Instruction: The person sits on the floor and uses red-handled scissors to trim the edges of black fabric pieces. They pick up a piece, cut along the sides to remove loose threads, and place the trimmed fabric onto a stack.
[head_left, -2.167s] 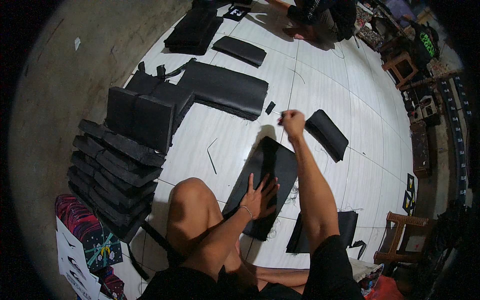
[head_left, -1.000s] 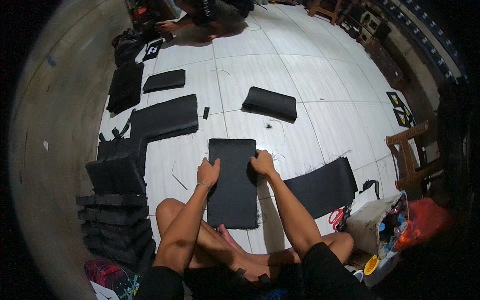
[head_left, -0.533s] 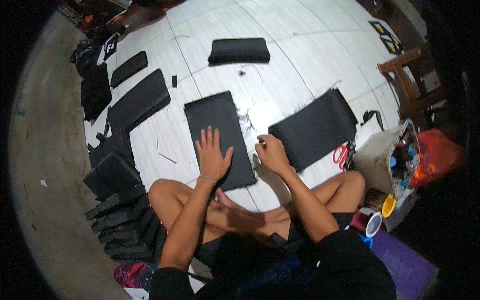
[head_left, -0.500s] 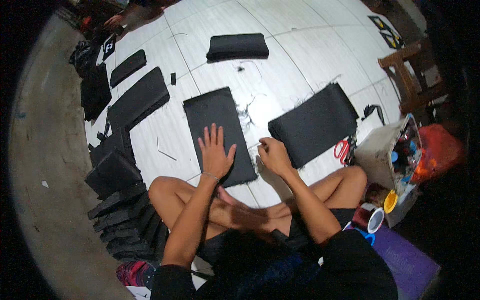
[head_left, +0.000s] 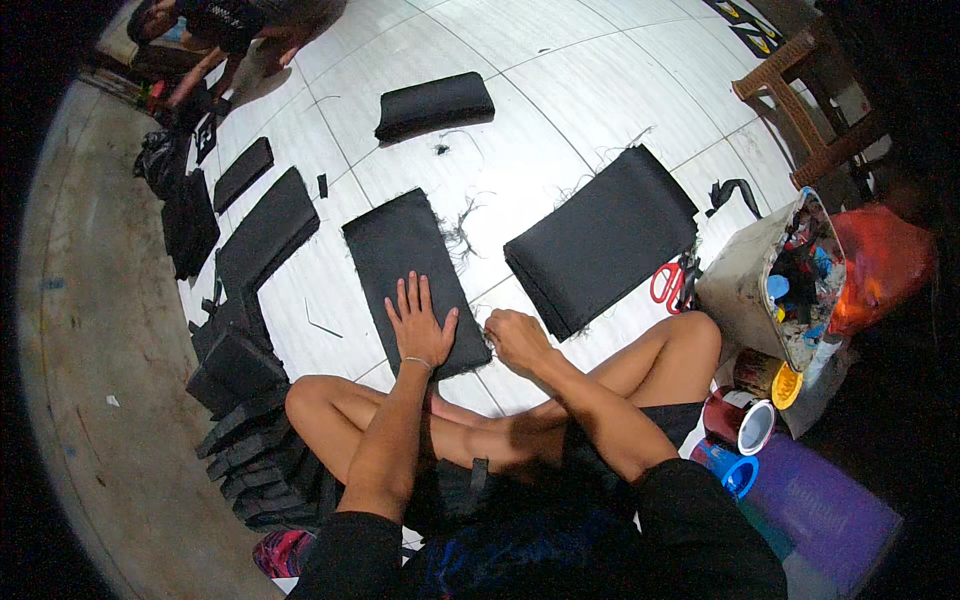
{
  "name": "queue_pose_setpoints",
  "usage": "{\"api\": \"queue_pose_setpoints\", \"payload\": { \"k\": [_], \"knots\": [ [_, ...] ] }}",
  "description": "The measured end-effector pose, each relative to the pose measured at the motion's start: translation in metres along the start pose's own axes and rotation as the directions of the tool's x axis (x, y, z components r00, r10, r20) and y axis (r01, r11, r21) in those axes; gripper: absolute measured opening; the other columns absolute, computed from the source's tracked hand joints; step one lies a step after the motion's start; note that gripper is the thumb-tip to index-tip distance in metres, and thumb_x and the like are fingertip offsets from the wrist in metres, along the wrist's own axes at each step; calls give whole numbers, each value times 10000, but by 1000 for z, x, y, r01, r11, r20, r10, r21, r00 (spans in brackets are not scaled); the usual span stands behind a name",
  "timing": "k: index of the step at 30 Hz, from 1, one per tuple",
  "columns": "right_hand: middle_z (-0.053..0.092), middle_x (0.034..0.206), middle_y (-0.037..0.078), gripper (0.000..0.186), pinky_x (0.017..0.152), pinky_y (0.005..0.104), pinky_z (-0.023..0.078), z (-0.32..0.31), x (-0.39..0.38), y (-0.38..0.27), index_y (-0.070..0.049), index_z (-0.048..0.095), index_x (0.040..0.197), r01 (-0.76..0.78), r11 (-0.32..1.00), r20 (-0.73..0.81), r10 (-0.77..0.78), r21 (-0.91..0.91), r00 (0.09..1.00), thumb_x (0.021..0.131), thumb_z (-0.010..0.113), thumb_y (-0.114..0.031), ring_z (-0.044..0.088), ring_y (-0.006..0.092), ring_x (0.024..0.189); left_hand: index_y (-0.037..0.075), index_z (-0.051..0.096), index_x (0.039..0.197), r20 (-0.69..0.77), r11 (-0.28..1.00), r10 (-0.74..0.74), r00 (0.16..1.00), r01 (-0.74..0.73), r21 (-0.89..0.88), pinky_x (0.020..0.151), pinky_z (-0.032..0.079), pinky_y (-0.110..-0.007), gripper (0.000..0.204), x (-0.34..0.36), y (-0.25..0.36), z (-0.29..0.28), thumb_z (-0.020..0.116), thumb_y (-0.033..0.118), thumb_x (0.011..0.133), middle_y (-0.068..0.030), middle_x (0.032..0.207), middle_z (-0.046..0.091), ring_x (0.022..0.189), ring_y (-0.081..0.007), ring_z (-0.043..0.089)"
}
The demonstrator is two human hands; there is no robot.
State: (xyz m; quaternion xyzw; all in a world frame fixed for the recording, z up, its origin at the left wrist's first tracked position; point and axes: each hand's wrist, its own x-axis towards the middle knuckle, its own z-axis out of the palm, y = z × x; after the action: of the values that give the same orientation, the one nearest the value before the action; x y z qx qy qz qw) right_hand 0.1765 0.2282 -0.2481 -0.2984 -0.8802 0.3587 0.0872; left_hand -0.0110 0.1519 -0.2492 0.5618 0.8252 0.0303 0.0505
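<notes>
I sit cross-legged on a white tiled floor. My left hand (head_left: 418,322) lies flat, fingers spread, on the near end of a black fabric panel (head_left: 400,250) in front of me. My right hand (head_left: 516,338) is closed at the panel's near right corner, fingers curled on its frayed edge or a loose thread. A larger stack of black fabric (head_left: 598,240) lies to the right of the panel. Red-handled scissors (head_left: 668,282) rest on the floor beside that stack.
A folded black piece (head_left: 434,104) lies farther out. More black panels (head_left: 268,228) and a stack of black pieces (head_left: 240,420) sit at my left. A bucket of tools (head_left: 780,280), cans (head_left: 742,420) and a wooden stool (head_left: 810,100) stand at right. Another person (head_left: 220,30) crouches far left.
The view has swung right. My left hand stays flat on the panel; my right hand has moved from the panel's far edge to its near right corner and closed.
</notes>
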Motion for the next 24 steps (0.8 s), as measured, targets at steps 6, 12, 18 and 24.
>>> {"api": "queue_pose_setpoints", "payload": {
  "k": [6,12,18,24],
  "knots": [
    [599,939,201,125,742,498,502,-19,-2,1,13,620,928,-199,980,-120,199,11,973,864,533,-52,624,417,856,30,237,1502,8,999,-23,1000,23,36,1165,31,-547,782,-2,-2,-2,465,500,919,-120,1590,165,1473,-312,84],
    [599,956,188,189,781,467,521,1,4,-6,-4,638,982,-150,989,-31,150,15,988,806,585,-47,630,400,858,33,263,1492,-17,998,20,1000,-19,53,1162,35,-550,790,7,6,-2,500,504,903,-132,1583,187,1469,-318,110],
    [624,961,190,148,786,451,517,-26,-13,-2,-13,658,897,-148,987,-63,144,-61,987,829,536,-63,635,377,860,33,207,1510,26,998,-16,1000,15,56,1165,36,-544,757,0,4,-6,458,461,939,-121,1599,134,1476,-322,80],
    [659,985,282,280,855,491,516,-168,-76,83,41,644,1050,-745,665,-403,671,-44,623,826,562,-106,646,419,968,35,186,1517,64,998,-42,997,38,56,1162,21,-554,760,-1,6,-15,439,462,941,-126,1602,110,1476,-323,66]
  ]
}}
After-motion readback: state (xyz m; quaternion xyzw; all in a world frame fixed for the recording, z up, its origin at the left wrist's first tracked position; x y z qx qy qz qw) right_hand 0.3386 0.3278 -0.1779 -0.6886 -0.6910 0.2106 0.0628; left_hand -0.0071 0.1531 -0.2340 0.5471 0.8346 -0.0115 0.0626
